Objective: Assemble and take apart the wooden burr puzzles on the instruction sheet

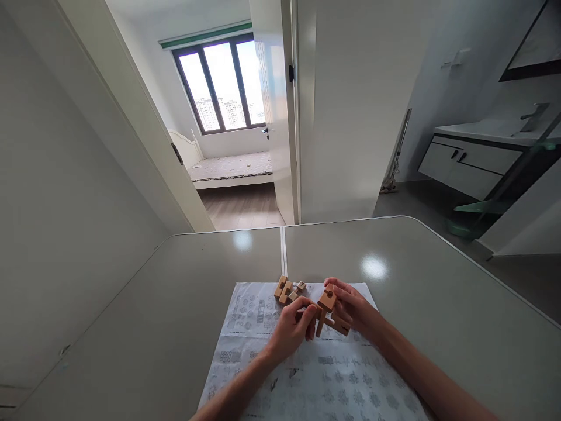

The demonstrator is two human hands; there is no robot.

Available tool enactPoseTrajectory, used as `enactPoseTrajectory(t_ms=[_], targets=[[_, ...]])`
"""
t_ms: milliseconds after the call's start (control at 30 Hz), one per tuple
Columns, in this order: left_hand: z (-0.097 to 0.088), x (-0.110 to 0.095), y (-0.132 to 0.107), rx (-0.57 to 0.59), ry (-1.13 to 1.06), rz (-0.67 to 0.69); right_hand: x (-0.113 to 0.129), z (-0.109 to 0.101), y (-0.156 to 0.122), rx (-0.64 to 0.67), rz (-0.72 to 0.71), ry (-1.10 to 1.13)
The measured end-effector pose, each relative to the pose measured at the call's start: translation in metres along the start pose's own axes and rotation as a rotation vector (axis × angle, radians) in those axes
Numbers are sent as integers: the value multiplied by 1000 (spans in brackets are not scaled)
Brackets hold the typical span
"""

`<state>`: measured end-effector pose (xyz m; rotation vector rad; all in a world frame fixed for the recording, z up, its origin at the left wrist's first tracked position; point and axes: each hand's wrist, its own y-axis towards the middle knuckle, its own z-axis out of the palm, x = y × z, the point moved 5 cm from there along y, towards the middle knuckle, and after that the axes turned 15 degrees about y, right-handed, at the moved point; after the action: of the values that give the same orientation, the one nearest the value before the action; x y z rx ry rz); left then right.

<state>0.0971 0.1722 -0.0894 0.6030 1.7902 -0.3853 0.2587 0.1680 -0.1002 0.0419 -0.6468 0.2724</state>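
Observation:
A partly joined set of notched wooden puzzle pieces (327, 299) is held up between both hands, over the printed paper sheet (258, 351). My left hand (294, 321) pinches one wooden piece at the left side of the set, thumb on top. Fingers of my right hand (350, 301) wrap round the set from the right and behind. A lower piece with a dark mark sticks out below, tilted. Several loose notched wooden blocks (284, 290) lie on the sheet's far edge, just beyond my left hand, which partly hides them.
The sheet, covered in small printed diagrams, lies on a glossy grey table (210, 263) with a pale seam (283, 251). Beyond the table's far edge stand an open door (274, 117) and a bed (236, 166). A washbasin cabinet (473, 161) is at the right.

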Motion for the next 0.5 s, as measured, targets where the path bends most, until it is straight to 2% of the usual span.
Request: enactPoseTrajectory(t_ms=[500], targets=[[1,1,-1,-17,-2,-3,0,-3,0,-66,3,-12]])
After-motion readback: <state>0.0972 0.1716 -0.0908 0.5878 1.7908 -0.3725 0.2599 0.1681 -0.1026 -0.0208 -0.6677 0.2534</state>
